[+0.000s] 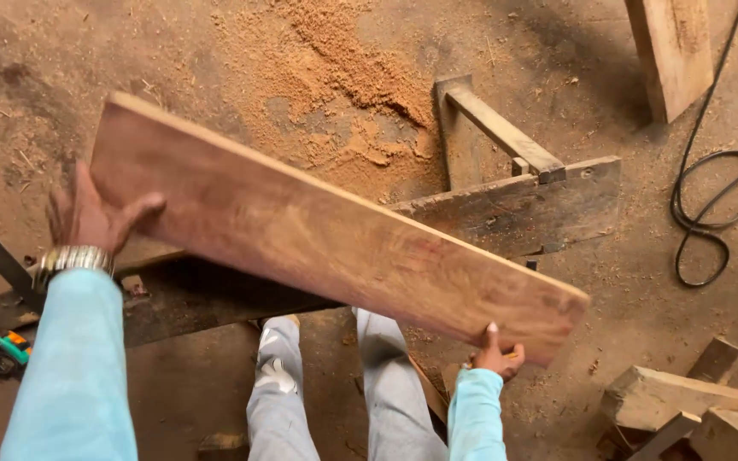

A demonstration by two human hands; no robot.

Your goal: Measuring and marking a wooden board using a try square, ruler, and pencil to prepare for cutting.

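A long reddish-brown wooden plank [326, 230] is held up in front of me, slanting from upper left down to lower right. My left hand [96, 218] grips its upper left end, thumb across the face, with a metal watch band on the wrist. Under the plank's lower right end, my right hand [497, 354] holds its bottom edge. Both arms wear light blue sleeves. My legs in pale jeans show below the plank.
A dark wooden sawhorse beam [523, 205] runs under the plank, with a brace [497, 128] behind it. Sawdust [343, 68] covers the dirt floor. A black cable [711, 196] loops at right. Wood offcuts [694, 410] lie lower right, a post [672, 51] upper right, a small tool [2, 352] lower left.
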